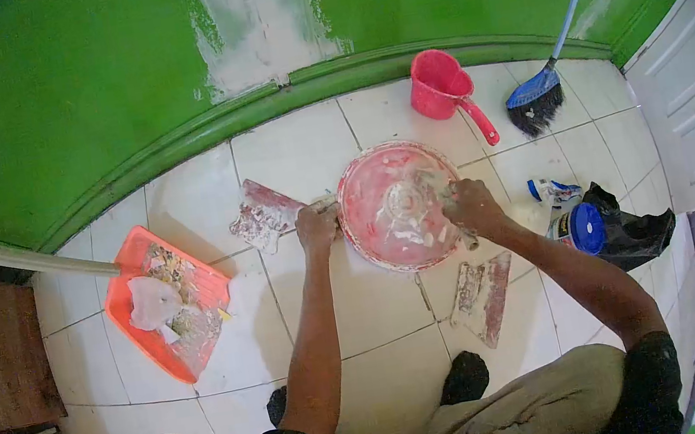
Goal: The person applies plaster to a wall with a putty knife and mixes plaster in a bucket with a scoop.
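A round pink basin (359, 247), smeared with white paste, sits on the floor before me. My left hand (315, 224) is closed at its left rim, around the narrow end of a paste-smeared putty knife (268, 213); the broad blade points left. At the basin's right side my right hand (476, 209) is closed, its fingertips over the rim. A short stub shows below that fist, but I cannot make out what it belongs to. White paste (403, 200) lies in the basin's middle. Just below the right hand, a second flat, paste-covered scraper (483, 300) lies on the tiles.
An orange dustpan (128, 326) with debris lies left. Beyond the basin stand a pink dipper (439, 86) and a broom (537, 99) by the green wall (104, 92). A blue-lidded tub (586, 228) and black plastic bag (642, 236) are right, near a white door (689, 94).
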The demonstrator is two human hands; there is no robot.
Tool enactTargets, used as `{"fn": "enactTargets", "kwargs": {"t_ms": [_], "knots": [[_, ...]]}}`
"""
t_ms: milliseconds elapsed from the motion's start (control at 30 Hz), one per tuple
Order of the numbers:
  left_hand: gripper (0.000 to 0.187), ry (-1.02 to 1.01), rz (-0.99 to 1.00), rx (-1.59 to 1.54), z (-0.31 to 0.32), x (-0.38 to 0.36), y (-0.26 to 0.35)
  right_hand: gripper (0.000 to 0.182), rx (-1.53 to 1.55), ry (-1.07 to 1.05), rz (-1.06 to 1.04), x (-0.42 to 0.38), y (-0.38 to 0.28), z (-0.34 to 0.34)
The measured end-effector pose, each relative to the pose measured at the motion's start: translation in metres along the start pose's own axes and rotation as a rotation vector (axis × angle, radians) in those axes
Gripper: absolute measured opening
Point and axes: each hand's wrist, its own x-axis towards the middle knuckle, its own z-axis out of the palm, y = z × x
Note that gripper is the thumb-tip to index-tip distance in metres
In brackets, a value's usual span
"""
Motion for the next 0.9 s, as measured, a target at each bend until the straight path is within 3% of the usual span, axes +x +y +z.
{"fn": "enactTargets", "kwargs": {"t_ms": [33, 67, 133, 233, 300, 367, 400, 433, 500, 567, 633, 700, 733, 833, 867, 900], "knots": [[0.021, 0.071, 0.123, 0.025, 0.002, 0.003, -0.005, 0.023, -0.173, 0.096, 0.036, 0.002, -0.002, 0.002], [0.021, 0.072, 0.124, 0.028, 0.003, 0.006, -0.011, 0.023, -0.170, 0.097, 0.035, 0.000, -0.004, 0.006], [0.020, 0.110, 0.176, 0.102, 0.004, 0.008, -0.015, 0.030, -0.089, -0.164, 0.052, -0.014, -0.011, 0.018], [0.019, 0.064, 0.347, 0.123, 0.003, 0.015, -0.028, 0.031, -0.074, -0.126, -0.100, -0.034, -0.029, 0.026], [0.019, 0.068, 0.223, 0.027, 0.012, 0.026, -0.047, 0.030, 0.036, -0.197, -0.064, -0.019, -0.017, 0.024], [0.019, 0.079, 0.107, -0.070, 0.013, 0.026, -0.042, 0.022, -0.367, 0.115, -0.426, -0.003, 0.025, 0.033], [0.025, 0.034, 0.033, 0.009, 0.003, 0.015, -0.021, 0.018, -0.437, 0.289, -0.475, -0.003, 0.029, 0.025], [0.031, -0.010, -0.038, 0.089, 0.000, 0.011, -0.010, 0.018, -0.439, 0.292, -0.475, 0.004, 0.028, 0.021], [0.026, 0.024, 0.057, 0.055, 0.004, 0.008, -0.011, 0.020, -0.370, -0.205, -0.287, 0.020, 0.024, 0.017], [0.022, 0.065, 0.147, 0.030, 0.002, 0.007, -0.011, 0.022, -0.236, -0.235, -0.285, 0.015, 0.039, 0.049], [0.025, 0.083, 0.227, 0.244, 0.000, 0.006, -0.011, 0.026, -0.102, -0.270, -0.277, 0.005, 0.031, 0.062], [0.027, 0.112, 0.241, 0.291, 0.000, 0.009, -0.016, 0.026, -0.276, -0.404, -0.384, -0.009, -0.002, 0.044], [0.026, 0.091, 0.206, 0.257, -0.004, 0.000, -0.001, 0.027, -0.239, -0.369, -0.263, -0.014, -0.028, 0.022], [0.026, 0.035, 0.164, 0.144, -0.003, -0.002, 0.004, 0.028, -0.186, -0.400, -0.237, 0.014, -0.031, -0.012], [0.026, 0.002, 0.158, 0.075, -0.003, -0.001, 0.003, 0.029, -0.517, -0.534, -0.134, 0.032, -0.047, -0.021], [0.026, 0.002, 0.161, 0.077, -0.004, -0.003, 0.006, 0.029, -0.516, -0.531, -0.133, 0.037, -0.043, -0.020]]}}
